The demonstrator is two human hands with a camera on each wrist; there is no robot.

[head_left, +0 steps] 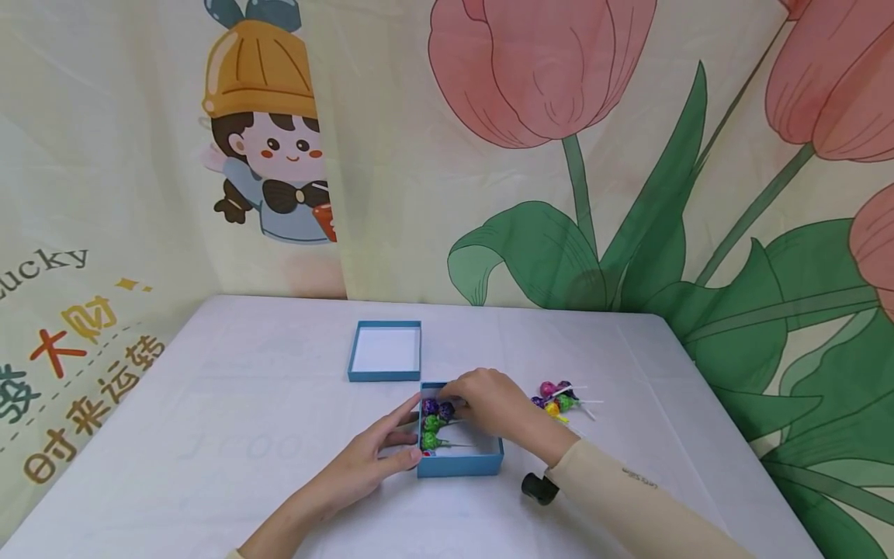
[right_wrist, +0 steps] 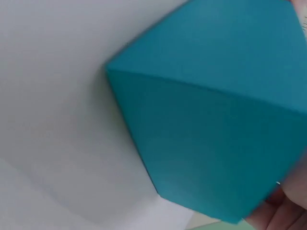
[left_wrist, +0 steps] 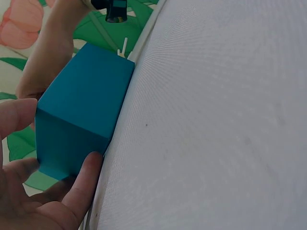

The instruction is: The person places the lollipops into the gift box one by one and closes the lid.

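Observation:
A blue open-topped box (head_left: 461, 466) stands on the table, with several lollipops inside. Green lollipops (head_left: 431, 440) lie along its left side, their sticks pointing right; purple ones (head_left: 445, 411) are behind them. My left hand (head_left: 370, 458) rests against the left wall, fingers extended and thumb by the front corner. In the left wrist view its fingers (left_wrist: 85, 184) touch the box's side. My right hand (head_left: 485, 400) reaches over the back right part of the box, fingers bent down inside next to the purple lollipops. Its fingertips are hidden, so I cannot tell whether they pinch a lollipop.
Behind the box lies a shallow blue lid (head_left: 384, 377), its white inside facing up. Several loose lollipops (head_left: 564, 402) form a small pile right of the box. A black cylindrical thing (head_left: 539, 489) shows beside my right sleeve. The white-covered table (head_left: 209, 435) reaches a printed curtain.

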